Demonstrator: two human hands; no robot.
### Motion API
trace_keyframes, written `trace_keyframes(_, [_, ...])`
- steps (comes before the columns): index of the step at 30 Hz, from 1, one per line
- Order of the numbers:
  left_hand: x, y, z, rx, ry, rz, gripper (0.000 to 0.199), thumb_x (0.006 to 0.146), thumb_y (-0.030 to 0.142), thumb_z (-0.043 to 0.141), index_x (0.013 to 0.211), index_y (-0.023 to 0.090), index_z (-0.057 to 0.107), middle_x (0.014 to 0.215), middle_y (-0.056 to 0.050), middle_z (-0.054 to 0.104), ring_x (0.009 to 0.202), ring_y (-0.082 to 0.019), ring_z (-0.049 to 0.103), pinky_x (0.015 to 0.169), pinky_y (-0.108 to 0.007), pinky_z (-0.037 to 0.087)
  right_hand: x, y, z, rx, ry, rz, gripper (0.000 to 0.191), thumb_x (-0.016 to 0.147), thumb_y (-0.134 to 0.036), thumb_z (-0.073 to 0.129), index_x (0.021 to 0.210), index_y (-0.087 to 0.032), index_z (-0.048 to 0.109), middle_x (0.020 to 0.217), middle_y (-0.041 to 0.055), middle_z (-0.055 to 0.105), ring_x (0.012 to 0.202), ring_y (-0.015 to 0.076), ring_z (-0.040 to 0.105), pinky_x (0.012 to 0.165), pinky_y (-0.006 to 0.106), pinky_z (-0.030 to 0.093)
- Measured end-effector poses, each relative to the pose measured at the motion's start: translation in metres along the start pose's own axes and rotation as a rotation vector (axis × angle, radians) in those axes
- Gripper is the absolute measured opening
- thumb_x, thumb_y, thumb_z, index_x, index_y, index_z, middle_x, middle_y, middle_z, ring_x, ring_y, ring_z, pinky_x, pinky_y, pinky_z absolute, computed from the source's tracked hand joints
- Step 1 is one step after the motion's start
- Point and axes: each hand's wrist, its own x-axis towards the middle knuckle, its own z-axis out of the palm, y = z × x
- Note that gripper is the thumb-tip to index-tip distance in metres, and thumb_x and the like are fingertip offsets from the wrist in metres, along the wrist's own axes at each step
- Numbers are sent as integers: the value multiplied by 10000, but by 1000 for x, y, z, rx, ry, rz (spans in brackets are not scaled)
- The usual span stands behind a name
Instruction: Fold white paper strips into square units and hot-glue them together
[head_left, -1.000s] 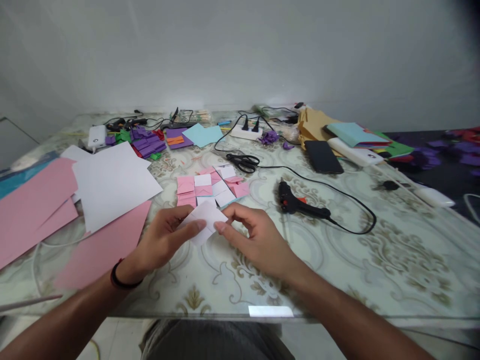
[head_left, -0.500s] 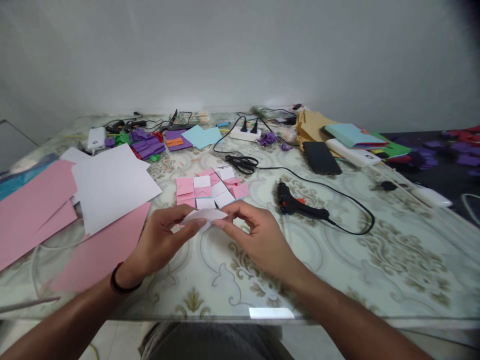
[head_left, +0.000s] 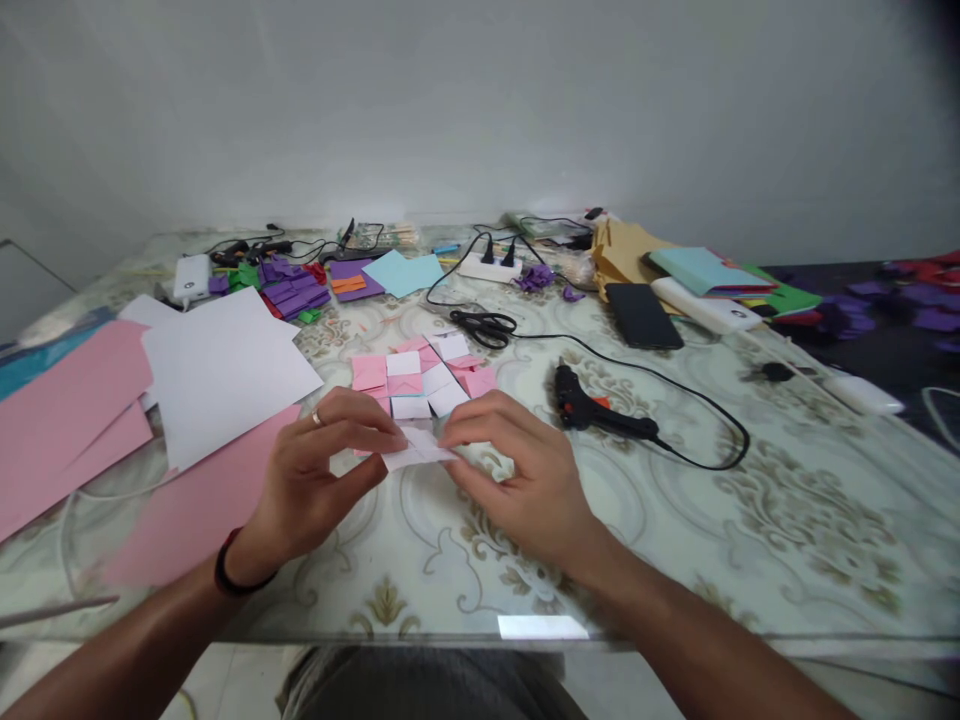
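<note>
A small creased piece of white paper (head_left: 417,447) is held up just over the table between both hands. My left hand (head_left: 315,470) pinches its left side, fingers on top and thumb below. At the right edge, my right hand (head_left: 517,470) grips it between thumb and fingers. Right behind the hands lie several folded pink and white paper pieces (head_left: 405,381), partly covered by my fingers. Large white sheets (head_left: 232,380) and pink sheets (head_left: 67,430) are spread to the left of my left hand.
A black glue gun (head_left: 600,405) with its cord lies to the right. Black scissors (head_left: 484,328) rest behind the folded pieces. Farther back are a power strip (head_left: 490,267), purple folded papers (head_left: 292,292), a phone (head_left: 643,315) and a paper stack (head_left: 709,272).
The white paper has opened out flatter and tipped, so its creased face shows. My left fingers have shifted onto its top, and the right hand has adjusted its pinch slightly.
</note>
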Motion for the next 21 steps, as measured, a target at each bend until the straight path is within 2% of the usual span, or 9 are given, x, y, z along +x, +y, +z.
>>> trace_keyframes(6, [1, 4, 4, -80, -111, -59, 229, 924, 56, 698, 1069, 222, 761, 1001, -60, 735, 957, -196, 686, 851, -361, 556, 1, -1, 0, 88, -39, -64, 163, 886, -36, 689, 943, -188, 711, 923, 57, 718, 866, 169, 680, 785, 314, 557])
trace_keyframes(12, [2, 12, 7, -20, -136, -76, 219, 903, 37, 725, 1046, 199, 759, 945, -39, 759, 887, -154, 701, 785, -283, 562, 1, -3, 1, 110, -89, -33, 114, 902, -62, 703, 920, -175, 701, 892, 53, 724, 841, 165, 674, 759, 308, 545])
trace_keyframes(18, [-2, 13, 6, -104, -77, -340, 67, 910, 162, 770, 878, 221, 775, 832, -6, 761, 759, -143, 684, 702, -270, 532, 1, 0, 1, 189, -147, 220, 70, 899, -139, 758, 888, -193, 714, 895, 22, 723, 837, 147, 680, 769, 280, 527])
trace_keyframes(21, [-2, 11, 7, -123, -79, -452, 91, 920, 243, 770, 835, 210, 768, 789, -9, 747, 729, -146, 657, 690, -274, 509, 1, 1, 1, 232, -150, 328, 112, 883, -168, 780, 809, -200, 703, 839, 0, 709, 785, 143, 664, 735, 281, 506])
